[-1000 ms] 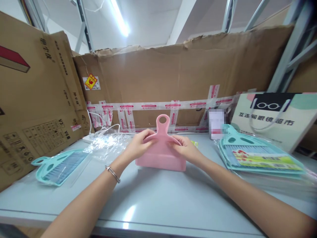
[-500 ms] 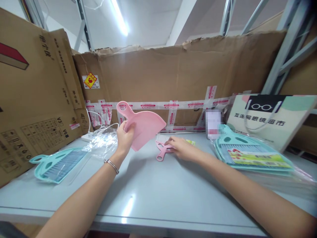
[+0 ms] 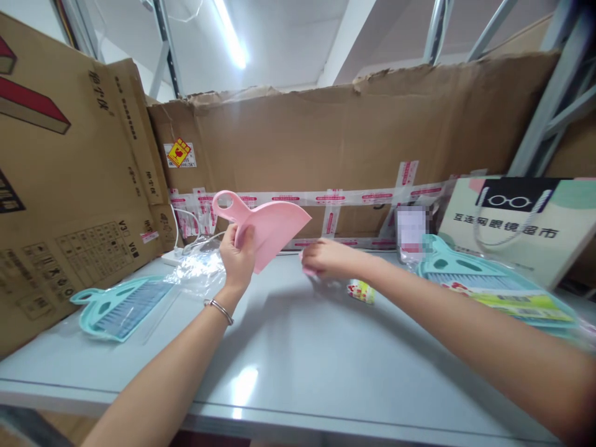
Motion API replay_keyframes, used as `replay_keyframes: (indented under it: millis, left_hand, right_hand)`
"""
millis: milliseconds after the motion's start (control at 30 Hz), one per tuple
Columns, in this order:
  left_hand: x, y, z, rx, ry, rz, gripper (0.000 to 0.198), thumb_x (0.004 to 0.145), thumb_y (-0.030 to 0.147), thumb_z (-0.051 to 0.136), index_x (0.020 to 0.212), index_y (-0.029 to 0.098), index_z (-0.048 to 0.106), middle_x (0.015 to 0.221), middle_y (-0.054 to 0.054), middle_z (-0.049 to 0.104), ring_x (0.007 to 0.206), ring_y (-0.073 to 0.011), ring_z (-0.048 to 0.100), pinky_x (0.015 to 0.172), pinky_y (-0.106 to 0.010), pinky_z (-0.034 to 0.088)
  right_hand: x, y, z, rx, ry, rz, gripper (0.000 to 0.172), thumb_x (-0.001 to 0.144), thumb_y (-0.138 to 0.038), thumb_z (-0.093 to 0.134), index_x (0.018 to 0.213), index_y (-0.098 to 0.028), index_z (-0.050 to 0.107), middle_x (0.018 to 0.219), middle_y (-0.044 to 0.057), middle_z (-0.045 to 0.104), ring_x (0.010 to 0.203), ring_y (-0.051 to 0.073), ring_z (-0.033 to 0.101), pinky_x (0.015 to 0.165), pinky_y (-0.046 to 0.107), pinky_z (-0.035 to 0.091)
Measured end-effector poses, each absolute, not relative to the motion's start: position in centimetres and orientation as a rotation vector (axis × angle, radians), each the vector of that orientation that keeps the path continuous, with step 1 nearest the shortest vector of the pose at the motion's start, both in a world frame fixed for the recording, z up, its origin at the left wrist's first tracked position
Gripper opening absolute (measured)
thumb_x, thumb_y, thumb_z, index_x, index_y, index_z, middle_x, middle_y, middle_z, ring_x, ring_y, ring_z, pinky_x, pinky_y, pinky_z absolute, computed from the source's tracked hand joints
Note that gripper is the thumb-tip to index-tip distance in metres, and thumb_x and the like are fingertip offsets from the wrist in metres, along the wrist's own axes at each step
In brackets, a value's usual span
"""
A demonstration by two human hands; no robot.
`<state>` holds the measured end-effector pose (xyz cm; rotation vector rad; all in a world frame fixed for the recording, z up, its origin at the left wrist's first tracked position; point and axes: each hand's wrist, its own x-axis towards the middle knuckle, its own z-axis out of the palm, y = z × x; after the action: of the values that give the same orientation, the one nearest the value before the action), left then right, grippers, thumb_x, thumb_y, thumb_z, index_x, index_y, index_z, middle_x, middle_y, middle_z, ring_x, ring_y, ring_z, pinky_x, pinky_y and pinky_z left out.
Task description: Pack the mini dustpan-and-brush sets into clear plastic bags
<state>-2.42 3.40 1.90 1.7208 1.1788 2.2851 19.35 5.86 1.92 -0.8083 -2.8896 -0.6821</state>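
Observation:
My left hand (image 3: 238, 256) grips a pink dustpan (image 3: 270, 225) and holds it up above the table, handle tilted to the upper left. My right hand (image 3: 323, 258) is closed around a small pink brush (image 3: 307, 270), of which only a sliver shows under the fingers, just above the table (image 3: 298, 360). A folded printed card (image 3: 361, 290) lies on the table right below my right wrist.
A teal brush-and-dustpan set (image 3: 118, 304) lies at the left beside crumpled clear plastic bags (image 3: 200, 268). Packed teal sets (image 3: 493, 288) are stacked at the right under a paper shopping bag (image 3: 526, 223). Cardboard walls (image 3: 326, 143) close off the back and left.
The pink dustpan was lifted off the table by my left hand, uncovering the pink brush. My right hand closed on the brush and raised it slightly.

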Motion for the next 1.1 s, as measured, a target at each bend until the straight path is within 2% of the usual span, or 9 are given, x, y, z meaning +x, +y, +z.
replay_keyframes:
  millis: [133,267,333,433,500,633,867,967,1100]
  left_hand:
    - [-3.0,3.8,2.1,1.662,1.190,2.316,0.027,0.078,0.042,0.058,0.070,0.017,0.053,0.063,0.003,0.046,0.060,-0.0103,0.041,0.057,-0.021,0.034]
    - [-3.2,4.2,2.0,1.614,1.181,2.272,0.026,0.078,0.042,0.058,0.074,0.017,0.054,0.066,0.002,0.049,0.062,-0.0108,0.043,0.058,-0.021,0.035]
    - [-3.0,4.4,1.7,1.617,1.156,2.190,0.024,0.077,0.041,0.057,0.076,0.017,0.055,0.067,0.002,0.050,0.062,-0.0111,0.044,0.059,-0.021,0.035]
    - [-2.4,4.4,1.1,1.660,1.119,1.993,0.020,0.076,0.037,0.058,0.074,0.017,0.055,0.066,0.002,0.051,0.062,-0.0109,0.044,0.058,-0.021,0.035]
    - [-1.9,4.2,0.8,1.667,1.107,1.844,0.019,0.074,0.036,0.059,0.073,0.017,0.057,0.065,0.003,0.052,0.061,-0.0107,0.044,0.057,-0.021,0.035]
    - [-1.0,3.6,0.5,1.660,1.038,1.602,0.020,0.071,0.036,0.062,0.078,0.017,0.062,0.071,0.001,0.058,0.064,-0.0121,0.049,0.060,-0.022,0.038]
    - [-1.0,3.5,0.5,1.715,1.039,1.488,0.021,0.071,0.036,0.063,0.078,0.016,0.063,0.071,0.001,0.059,0.065,-0.0126,0.052,0.059,-0.022,0.039]
    - [-1.2,3.8,0.3,1.722,1.054,1.460,0.021,0.071,0.036,0.063,0.079,0.016,0.063,0.072,0.000,0.060,0.066,-0.0131,0.053,0.060,-0.023,0.039]
    - [-1.4,4.1,0.4,1.663,1.100,1.504,0.022,0.069,0.035,0.063,0.080,0.016,0.063,0.071,0.001,0.060,0.065,-0.0129,0.053,0.060,-0.023,0.039]
  right_hand:
    - [22.5,6.5,4.2,-0.792,-2.524,-0.507,0.027,0.092,-0.028,0.038,0.081,-0.018,0.060,0.078,0.007,0.065,0.075,0.018,0.057,0.069,0.032,0.040]
    - [24.2,5.3,6.6,-0.662,-2.035,-0.293,0.017,0.089,-0.028,0.044,0.089,-0.021,0.059,0.098,0.008,0.063,0.092,0.019,0.058,0.080,0.036,0.044]
    - [24.3,3.9,7.8,-0.696,-1.851,-0.125,0.014,0.087,-0.031,0.048,0.092,-0.022,0.058,0.102,0.007,0.062,0.093,0.018,0.058,0.080,0.035,0.045]
    - [24.2,1.6,8.9,-0.723,-1.679,0.276,0.016,0.086,-0.037,0.051,0.090,-0.022,0.055,0.074,0.001,0.061,0.068,0.014,0.058,0.064,0.028,0.045]
    - [24.4,0.5,9.0,-0.686,-1.554,0.551,0.020,0.084,-0.043,0.053,0.084,-0.023,0.051,0.056,-0.004,0.051,0.049,0.010,0.048,0.049,0.023,0.038]
    - [25.5,-0.7,7.7,-0.685,-1.395,0.886,0.035,0.079,-0.058,0.051,0.078,-0.024,0.047,0.051,-0.007,0.039,0.037,0.008,0.031,0.038,0.023,0.023]
    - [26.7,-1.0,6.3,-0.653,-1.371,1.084,0.054,0.077,-0.075,0.030,0.070,-0.024,0.045,0.051,-0.005,0.032,0.042,0.011,0.031,0.045,0.025,0.028]
    - [27.2,-1.1,6.3,-0.699,-1.403,1.069,0.068,0.072,-0.082,0.012,0.072,-0.024,0.048,0.052,-0.003,0.033,0.044,0.013,0.035,0.048,0.028,0.030]
    - [27.9,-1.3,6.3,-0.829,-1.448,0.964,0.082,0.071,-0.078,-0.007,0.078,-0.023,0.053,0.054,0.000,0.038,0.045,0.014,0.039,0.050,0.031,0.032]
